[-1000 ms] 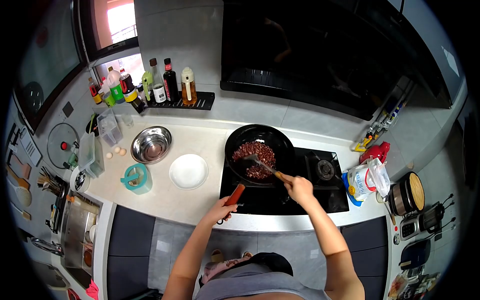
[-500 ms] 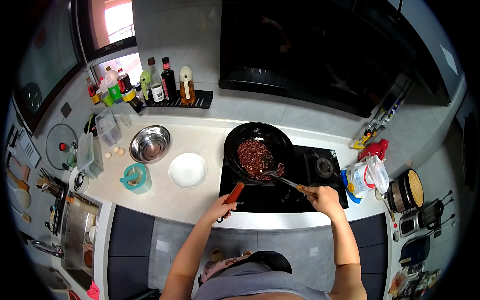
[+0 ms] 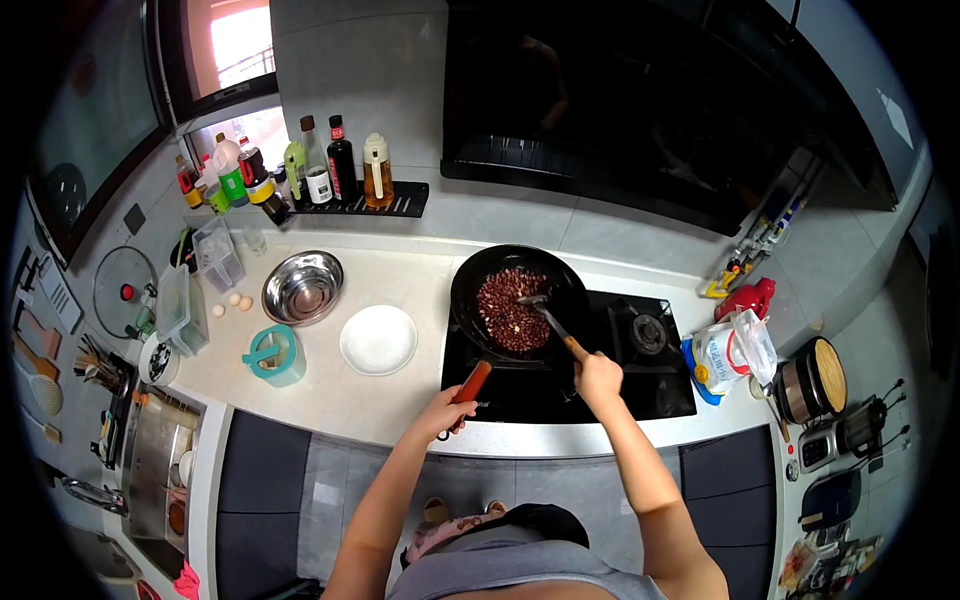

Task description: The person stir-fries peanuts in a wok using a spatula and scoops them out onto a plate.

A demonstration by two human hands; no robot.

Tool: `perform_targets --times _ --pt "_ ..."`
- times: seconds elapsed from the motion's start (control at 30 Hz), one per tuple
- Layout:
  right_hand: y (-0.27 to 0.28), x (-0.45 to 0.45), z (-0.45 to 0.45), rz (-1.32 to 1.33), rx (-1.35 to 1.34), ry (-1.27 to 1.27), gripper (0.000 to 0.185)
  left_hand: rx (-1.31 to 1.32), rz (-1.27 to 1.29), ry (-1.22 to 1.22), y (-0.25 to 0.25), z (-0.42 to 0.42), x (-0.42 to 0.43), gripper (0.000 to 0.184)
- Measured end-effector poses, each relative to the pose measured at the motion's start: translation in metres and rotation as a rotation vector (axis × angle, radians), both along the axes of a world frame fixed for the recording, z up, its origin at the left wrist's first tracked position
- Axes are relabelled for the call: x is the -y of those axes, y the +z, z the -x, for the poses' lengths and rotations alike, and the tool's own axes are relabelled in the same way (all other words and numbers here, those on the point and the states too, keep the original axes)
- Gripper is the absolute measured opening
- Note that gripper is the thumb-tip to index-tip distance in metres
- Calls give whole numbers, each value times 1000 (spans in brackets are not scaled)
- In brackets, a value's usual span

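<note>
A black wok [image 3: 466, 318] stands on the left side of the stove, holding many small red-skinned peanuts [image 3: 508, 312]. Closed around its reddish wooden handle [image 3: 473, 383] is my left hand [image 3: 442, 414]. My right hand [image 3: 598, 378] grips the wooden end of a metal spatula [image 3: 556, 326], whose blade rests among the peanuts right of the wok's middle. On the counter to the left sits a white bowl [image 3: 379, 340].
A steel bowl [image 3: 303, 288], a teal-lidded jug [image 3: 274, 355] and several eggs [image 3: 234, 299] occupy the left counter. Bottles line a black wall shelf [image 3: 411, 198]. Right of the stove [image 3: 640, 380] stand a plastic bag [image 3: 722, 355] and a pot [image 3: 800, 390]. The dark range hood [image 3: 600, 195] overhangs the back.
My right hand has moved left and slightly up, carrying the spatula's blade from the wok's near right edge in toward its middle. The peanuts pushed up at that edge are back with the others.
</note>
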State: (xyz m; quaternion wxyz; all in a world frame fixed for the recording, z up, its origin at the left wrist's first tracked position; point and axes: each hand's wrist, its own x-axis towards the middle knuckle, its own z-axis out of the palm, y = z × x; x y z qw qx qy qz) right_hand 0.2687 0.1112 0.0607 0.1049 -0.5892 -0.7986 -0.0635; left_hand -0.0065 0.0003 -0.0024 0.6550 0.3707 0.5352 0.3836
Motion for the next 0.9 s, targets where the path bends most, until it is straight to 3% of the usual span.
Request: perform_targets --times 0.17,0.37,0.67,0.8,0.9 --pt "70 57 -46 32 -88 124 28 -2 -8 -4 -5 0 -2 35" --pt "134 84 -62 191 -74 140 28 -22 -1 0 1 -2 -1 34" --pt "13 -19 12 -10 -214 78 33 10 1 -10 -2 1 -1 37" --pt "6 -20 6 -61 -235 -24 37 0 0 -3 0 1 -1 35" --pt "51 4 -22 -46 -234 -25 33 -7 -1 -7 -2 4 -3 35"
